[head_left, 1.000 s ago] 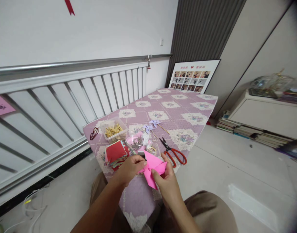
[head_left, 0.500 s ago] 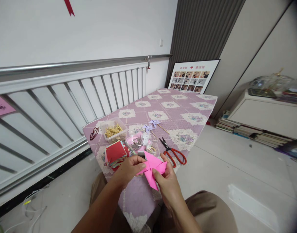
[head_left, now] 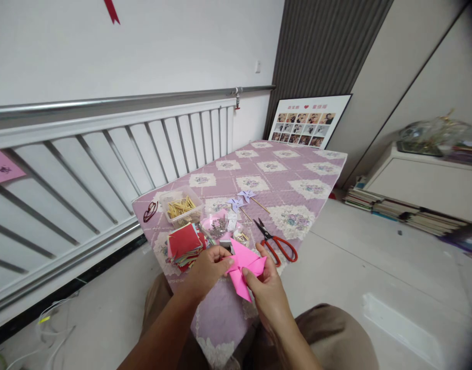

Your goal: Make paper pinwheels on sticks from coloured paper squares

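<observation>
A bright pink paper pinwheel (head_left: pixel 241 259) is held between both hands above the near end of the table. My left hand (head_left: pixel 210 267) pinches its left blade between thumb and fingers. The thumb of my right hand (head_left: pixel 267 282) presses near the pinwheel's centre, with the fingers behind the right blade. Just beyond lie a pink dish of small metal pieces (head_left: pixel 213 226) and a small round container (head_left: pixel 241 237). Left of my left hand sits a stack of coloured paper squares (head_left: pixel 185 242), red on top. Red-handled scissors (head_left: pixel 274 241) lie open by my right hand.
Two lilac pinwheels on sticks (head_left: pixel 246 196) lie farther back. A clear plastic box of wooden sticks (head_left: pixel 181 206) stands at the left, with a dark red cord or glasses-like item (head_left: pixel 150 211) beside it. The floral tablecloth (head_left: pixel 266 167) reaches toward a framed photo board (head_left: pixel 307 122). A radiator (head_left: pixel 143 149) borders the left.
Both hands keep almost the same grip on the pink pinwheel. The whole view has shifted very slightly.
</observation>
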Demonstrator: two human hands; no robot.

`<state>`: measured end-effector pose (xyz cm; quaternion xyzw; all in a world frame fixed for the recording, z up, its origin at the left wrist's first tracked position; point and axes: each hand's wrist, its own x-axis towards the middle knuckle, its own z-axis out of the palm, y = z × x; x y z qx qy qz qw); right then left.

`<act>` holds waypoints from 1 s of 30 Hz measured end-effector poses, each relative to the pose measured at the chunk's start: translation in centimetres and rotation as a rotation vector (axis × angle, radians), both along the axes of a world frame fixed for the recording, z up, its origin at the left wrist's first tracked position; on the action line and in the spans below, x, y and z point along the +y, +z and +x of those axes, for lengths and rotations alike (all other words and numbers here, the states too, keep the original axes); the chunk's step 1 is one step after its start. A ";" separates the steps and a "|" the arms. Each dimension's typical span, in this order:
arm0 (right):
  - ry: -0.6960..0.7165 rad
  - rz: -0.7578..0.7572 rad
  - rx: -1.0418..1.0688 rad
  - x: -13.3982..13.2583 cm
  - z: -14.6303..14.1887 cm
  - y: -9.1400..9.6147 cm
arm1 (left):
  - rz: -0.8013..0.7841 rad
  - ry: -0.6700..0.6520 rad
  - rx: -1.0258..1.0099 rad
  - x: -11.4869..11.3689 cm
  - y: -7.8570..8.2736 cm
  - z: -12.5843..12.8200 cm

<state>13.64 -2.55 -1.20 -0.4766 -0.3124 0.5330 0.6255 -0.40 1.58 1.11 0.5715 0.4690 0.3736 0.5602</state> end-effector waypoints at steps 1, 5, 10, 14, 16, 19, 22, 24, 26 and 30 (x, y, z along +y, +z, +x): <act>-0.002 0.002 -0.009 0.0 0.0 0.0 | 0.001 0.005 0.012 0.0 0.0 0.0; -0.006 0.007 -0.010 0.0 0.0 0.0 | 0.011 0.024 0.067 -0.2 0.8 0.3; -0.002 0.008 -0.022 -0.1 0.1 -0.2 | 0.007 0.036 0.078 -0.4 1.3 0.7; 0.001 0.007 -0.034 0.0 0.1 -0.3 | 0.009 0.042 0.064 -0.3 0.8 0.8; -0.004 0.007 -0.038 0.0 0.1 -0.4 | 0.012 0.038 0.038 -0.3 0.5 0.8; 0.006 0.010 -0.023 0.0 0.1 -0.4 | -0.022 0.007 -0.003 -0.5 0.5 0.8; 0.019 0.011 0.028 -0.1 0.3 -0.3 | -0.081 -0.052 -0.027 -0.8 0.7 0.7; 0.023 0.016 0.082 -0.2 0.4 -0.1 | -0.109 -0.053 -0.046 -0.9 0.7 0.6; 0.042 0.013 0.127 -0.3 0.5 0.1 | -0.128 -0.034 -0.075 -1.0 0.5 0.6; 0.075 0.032 0.109 -0.5 0.9 -0.2 | -0.112 -0.020 -0.091 -0.9 0.1 0.4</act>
